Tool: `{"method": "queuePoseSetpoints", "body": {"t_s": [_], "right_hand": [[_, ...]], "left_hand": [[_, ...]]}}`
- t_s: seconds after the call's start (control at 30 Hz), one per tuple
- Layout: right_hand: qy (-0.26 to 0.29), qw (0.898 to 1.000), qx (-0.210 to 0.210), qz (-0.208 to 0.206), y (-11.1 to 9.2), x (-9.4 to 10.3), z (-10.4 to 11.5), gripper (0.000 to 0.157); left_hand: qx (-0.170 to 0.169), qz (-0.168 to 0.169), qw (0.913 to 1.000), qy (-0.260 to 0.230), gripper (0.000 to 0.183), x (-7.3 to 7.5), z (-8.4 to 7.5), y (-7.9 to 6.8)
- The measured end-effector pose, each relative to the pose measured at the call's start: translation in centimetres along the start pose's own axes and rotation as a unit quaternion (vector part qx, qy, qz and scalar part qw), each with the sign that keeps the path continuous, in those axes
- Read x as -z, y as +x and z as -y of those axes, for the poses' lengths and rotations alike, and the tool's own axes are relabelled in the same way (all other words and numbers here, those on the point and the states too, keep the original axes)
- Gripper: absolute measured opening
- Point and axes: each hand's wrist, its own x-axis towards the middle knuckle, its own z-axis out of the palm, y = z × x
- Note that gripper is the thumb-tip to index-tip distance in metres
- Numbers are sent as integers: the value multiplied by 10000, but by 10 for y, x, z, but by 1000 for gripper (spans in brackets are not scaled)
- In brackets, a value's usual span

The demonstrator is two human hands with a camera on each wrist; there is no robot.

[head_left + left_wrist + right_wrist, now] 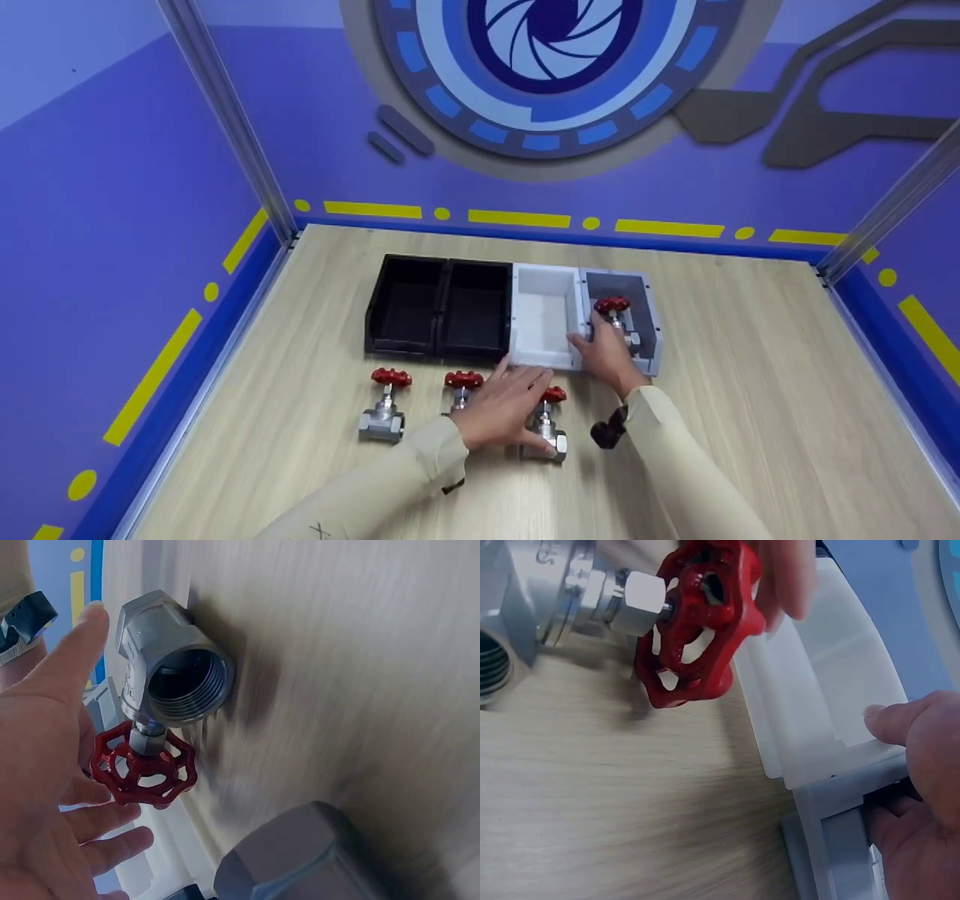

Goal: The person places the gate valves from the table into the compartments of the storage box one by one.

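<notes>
In the head view my right hand reaches over the wall between the white bin and the grey bin. Its thumb lies on the white side, apart from the fingers, which dip into the grey bin and are partly hidden. Beside them in the grey bin is a metal valve with a red handwheel. My left hand spreads over the table, fingers straight, beside a second valve, with its thumb near the valve body. It partly covers a third valve, whose red handwheel shows.
Another red-wheeled valve stands on the wooden table at the left. Two black bins adjoin the white bin in one row. Behind and beside the table rise blue printed panels with metal corner posts.
</notes>
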Motion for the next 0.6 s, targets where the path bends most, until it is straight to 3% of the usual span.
{"method": "queuePoseSetpoints", "body": {"t_s": [0.17,0.6], "right_hand": [[20,10000,4,-7,0,0,0,70],[-10,9999,67,-88,-1,-1,0,70]], "left_hand": [[64,115,9999,-41,121,-2,-1,-2],[5,36,10000,-40,130,-9,-6,-4]]}}
